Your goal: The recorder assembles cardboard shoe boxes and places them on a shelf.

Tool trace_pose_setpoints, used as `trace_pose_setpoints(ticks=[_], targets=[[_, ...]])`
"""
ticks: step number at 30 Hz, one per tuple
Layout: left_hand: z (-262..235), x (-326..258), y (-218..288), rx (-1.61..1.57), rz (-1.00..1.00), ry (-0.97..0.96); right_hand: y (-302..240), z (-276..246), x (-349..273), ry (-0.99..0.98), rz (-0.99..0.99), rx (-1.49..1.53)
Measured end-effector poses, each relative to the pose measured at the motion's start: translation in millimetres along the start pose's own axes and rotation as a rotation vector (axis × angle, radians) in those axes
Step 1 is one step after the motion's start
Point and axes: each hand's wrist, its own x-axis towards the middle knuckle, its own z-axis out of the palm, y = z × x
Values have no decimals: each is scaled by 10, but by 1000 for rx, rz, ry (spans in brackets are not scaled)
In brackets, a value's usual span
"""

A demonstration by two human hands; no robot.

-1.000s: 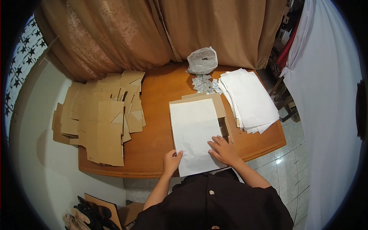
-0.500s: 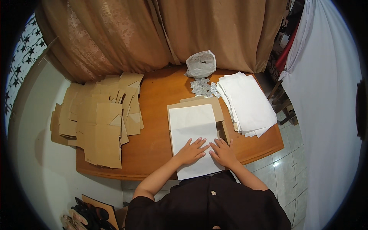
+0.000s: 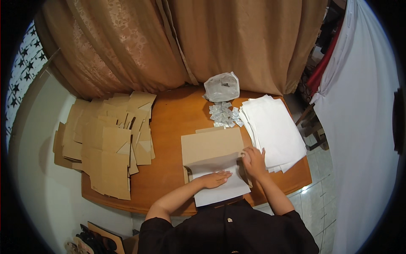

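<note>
My left hand [image 3: 215,180] lies flat, fingers extended, pressing on a plain white paper sheet [image 3: 224,194] without grasping it. My right hand [image 3: 253,163] is half curled at the sheet's far right corner; whether it pinches, I can't tell. Flat half a second ago, the sheet now bows over the open brown cardboard box [image 3: 211,146], seemingly dipping inside. Right of the box sits a white paper stack [image 3: 277,131]; beyond it, small silvery packets [image 3: 223,113]; left, flattened brown cardboard pieces [image 3: 108,148].
</note>
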Motion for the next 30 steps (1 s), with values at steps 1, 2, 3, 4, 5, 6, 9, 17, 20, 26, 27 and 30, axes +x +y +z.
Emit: trace_pose_setpoints(ticks=[1, 2, 3, 4, 5, 6, 9, 17, 20, 26, 27, 30], targets=[[-50, -7, 56, -102, 57, 96, 132, 35, 163, -6, 14, -46], [-121, -44, 93, -98, 47, 102, 256, 86, 328, -15, 27, -91], [-242, -102, 213, -159, -24, 69, 376, 164, 503, -16, 20, -79], [-334, -155, 325, -224, -95, 41, 489, 247, 672, -69, 58, -148], [-418, -236, 381, -243, -139, 30, 591, 334, 832, -125, 95, -217], [-485, -355, 468, -251, -155, 43, 677, 431, 975, -138, 82, -206], [-597, -733, 682, -135, -174, 41, 868, 677, 1282, -190, 188, -344], [-130, -1092, 687, -192, -129, 137, 1116, 1088, 1510, -129, 222, -499], [-49, -1138, 711, -181, -91, 320, 1075, 1057, 1418, -204, 153, -565], [-46, -1176, 765, -24, -140, 641, 791, 683, 1175, 90, 145, -291], [-37, -1173, 766, -10, -177, 639, 793, 586, 1119, 168, 112, -189], [-45, -1197, 846, 174, -185, 634, 543, 246, 896, 272, 54, 99]])
